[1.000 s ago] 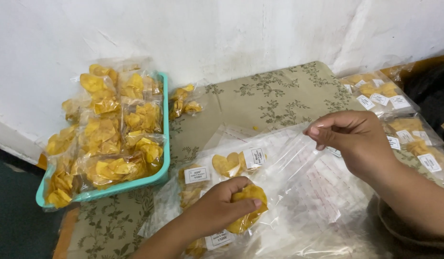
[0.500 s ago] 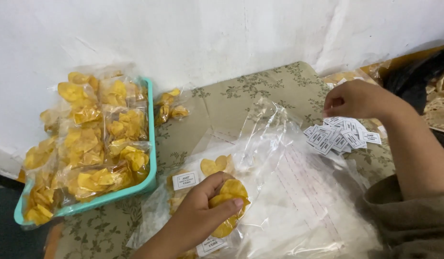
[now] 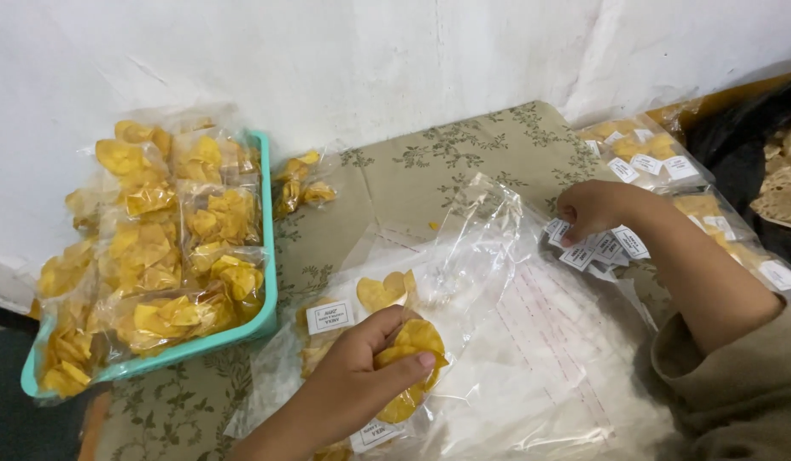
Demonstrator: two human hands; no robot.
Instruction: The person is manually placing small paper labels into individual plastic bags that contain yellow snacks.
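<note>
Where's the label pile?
Head view, right side: the label pile lies on the table under the right hand, beside the open bag.

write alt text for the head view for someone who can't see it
A person's left hand grips yellow chips over clear plastic bags, while the right hand touches a pile of small white labels. A teal tray heaped with bagged chips sits at left on a floral-patterned cloth.

We find bare counter [image 3: 464, 154] open by the wall; teal tray [image 3: 267, 294] hems the left; clear bags [image 3: 532, 358] crowd the near side.
</note>
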